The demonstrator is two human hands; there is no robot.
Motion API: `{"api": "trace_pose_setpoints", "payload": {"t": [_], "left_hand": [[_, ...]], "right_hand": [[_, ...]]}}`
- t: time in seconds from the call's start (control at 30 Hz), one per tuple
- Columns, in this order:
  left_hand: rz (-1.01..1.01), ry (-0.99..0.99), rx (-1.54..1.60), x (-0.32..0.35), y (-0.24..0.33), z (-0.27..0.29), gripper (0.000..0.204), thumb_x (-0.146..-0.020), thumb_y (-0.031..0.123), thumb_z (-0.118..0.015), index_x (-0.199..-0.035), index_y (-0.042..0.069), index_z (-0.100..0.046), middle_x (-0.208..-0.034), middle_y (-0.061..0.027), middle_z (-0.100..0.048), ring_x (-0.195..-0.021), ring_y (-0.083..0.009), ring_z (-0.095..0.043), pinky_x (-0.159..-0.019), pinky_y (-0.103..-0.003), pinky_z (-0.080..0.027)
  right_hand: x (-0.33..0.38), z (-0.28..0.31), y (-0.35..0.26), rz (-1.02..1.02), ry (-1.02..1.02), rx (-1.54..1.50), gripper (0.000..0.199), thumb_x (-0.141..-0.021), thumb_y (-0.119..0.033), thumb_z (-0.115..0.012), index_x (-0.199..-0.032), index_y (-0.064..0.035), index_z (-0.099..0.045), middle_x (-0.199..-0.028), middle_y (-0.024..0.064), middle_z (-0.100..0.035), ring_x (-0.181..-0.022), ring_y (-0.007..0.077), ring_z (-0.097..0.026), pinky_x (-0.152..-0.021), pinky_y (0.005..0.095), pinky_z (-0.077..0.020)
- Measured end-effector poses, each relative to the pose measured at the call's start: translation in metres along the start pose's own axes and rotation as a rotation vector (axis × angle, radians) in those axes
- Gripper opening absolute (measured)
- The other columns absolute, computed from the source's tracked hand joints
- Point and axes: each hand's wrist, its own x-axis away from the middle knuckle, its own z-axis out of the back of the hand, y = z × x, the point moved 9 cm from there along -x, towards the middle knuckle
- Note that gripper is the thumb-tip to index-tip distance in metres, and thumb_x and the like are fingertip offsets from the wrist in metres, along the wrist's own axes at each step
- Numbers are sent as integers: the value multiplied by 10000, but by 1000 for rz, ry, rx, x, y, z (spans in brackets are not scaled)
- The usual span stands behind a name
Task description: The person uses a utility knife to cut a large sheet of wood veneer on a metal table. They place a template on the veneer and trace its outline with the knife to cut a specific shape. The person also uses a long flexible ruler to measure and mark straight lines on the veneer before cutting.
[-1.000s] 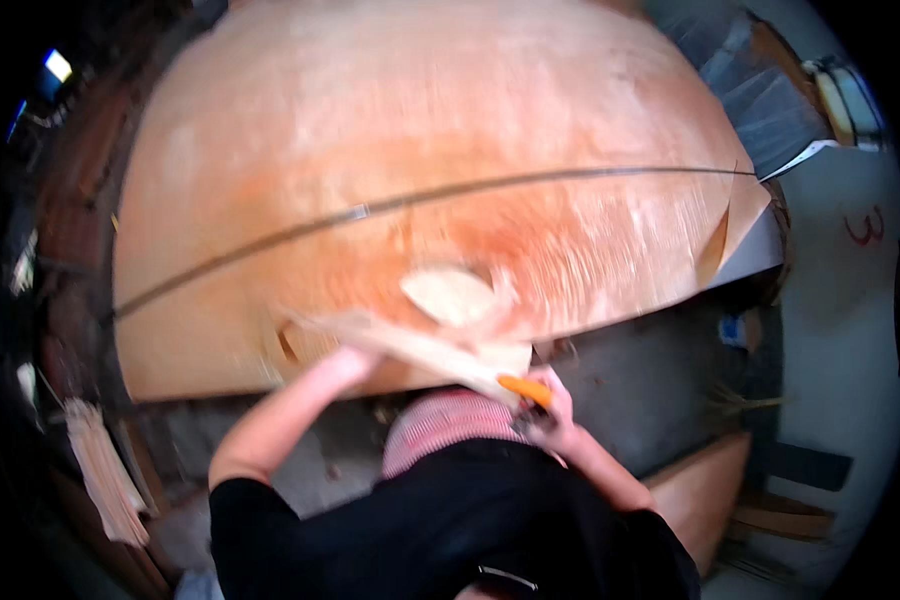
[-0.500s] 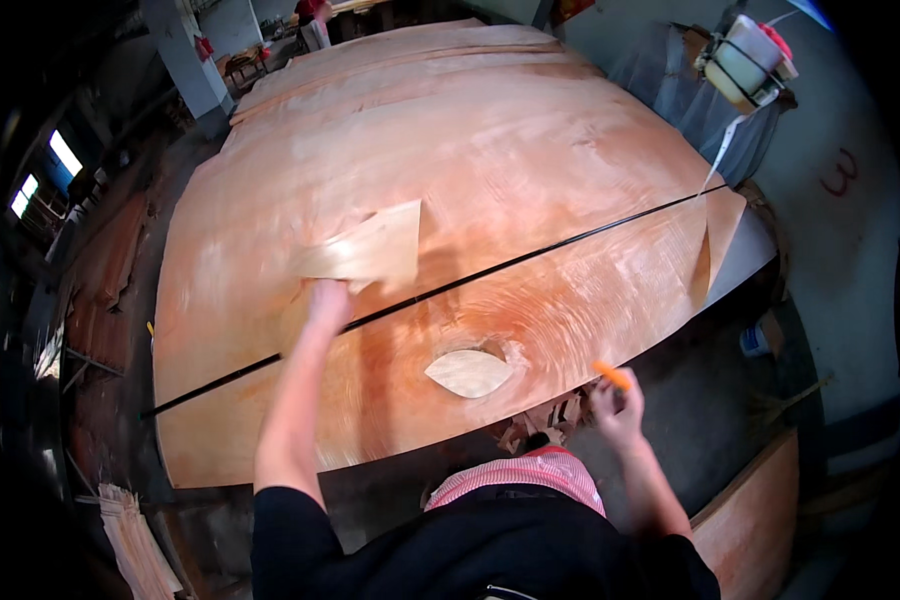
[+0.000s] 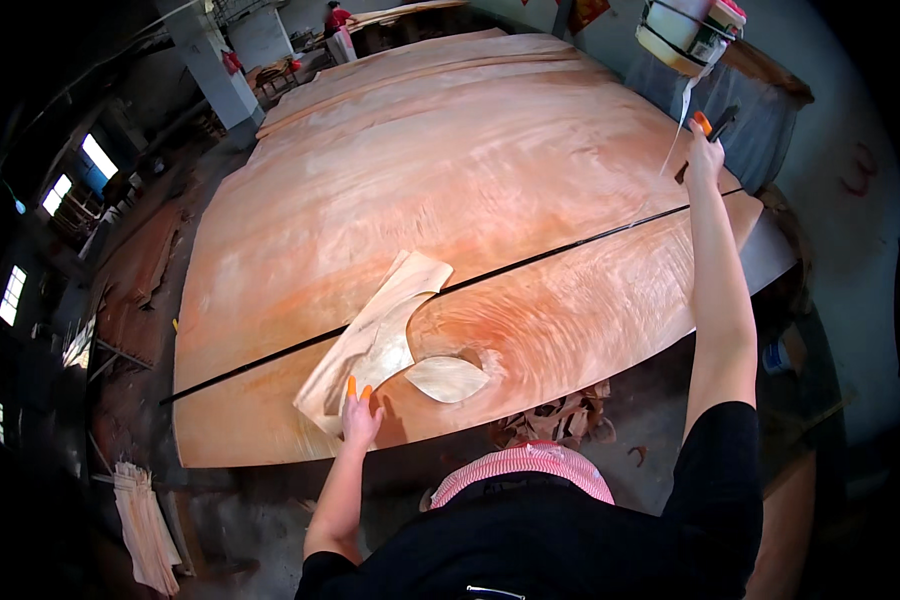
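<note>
My left hand (image 3: 361,420) is at the near edge of a loose strip of wood veneer (image 3: 375,335), its orange-tipped fingers lying over the strip. This strip has a curved cut-out side and crosses the black line on a large veneer sheet (image 3: 450,170). Right of it lies a leaf-shaped veneer patch (image 3: 447,379), beside a dark flaw in the sheet. Out at the far right, my right hand (image 3: 706,158) is raised and closed on a dark slim tool (image 3: 724,122) whose kind I cannot make out. Something orange (image 3: 702,123) shows at its fingertips. A thin white strip (image 3: 687,100) hangs just beside this hand.
A white bucket in a wire holder (image 3: 675,38) hangs above the sheet's right edge. Veneer scraps (image 3: 560,415) lie on the floor by the table's near edge. Bundled strips (image 3: 145,525) stand at lower left. Another person (image 3: 338,25) stands at the back.
My left hand has brought the veneer strip nearer and laid it beside the leaf-shaped patch. The right hand has gone from the near edge up to the hanging white strip.
</note>
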Motion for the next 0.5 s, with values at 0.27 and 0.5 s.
{"api": "trace_pose_setpoints", "payload": {"t": [0.27,0.5], "left_hand": [[268,-44,-37,78,26,-30,541,-632,164,-657,-1099,6,-435,-1173,-220,-346,-1008,-346,-412,-849,-370,-360],[344,-63,-38,102,44,-47,557,-645,180,-652,-1115,4,-409,-1213,-218,-303,-1044,-341,-393,-860,-364,-353]], "right_hand": [[26,-39,7,-219,-595,-377,243,-839,-192,-469,-962,7,-535,-572,-70,-376,-406,-7,-234,-349,149,-163],[24,-3,47,-464,-726,-436,291,-846,-158,-432,-1064,29,-478,-1002,137,-546,-379,-15,-213,-324,129,-181]]}}
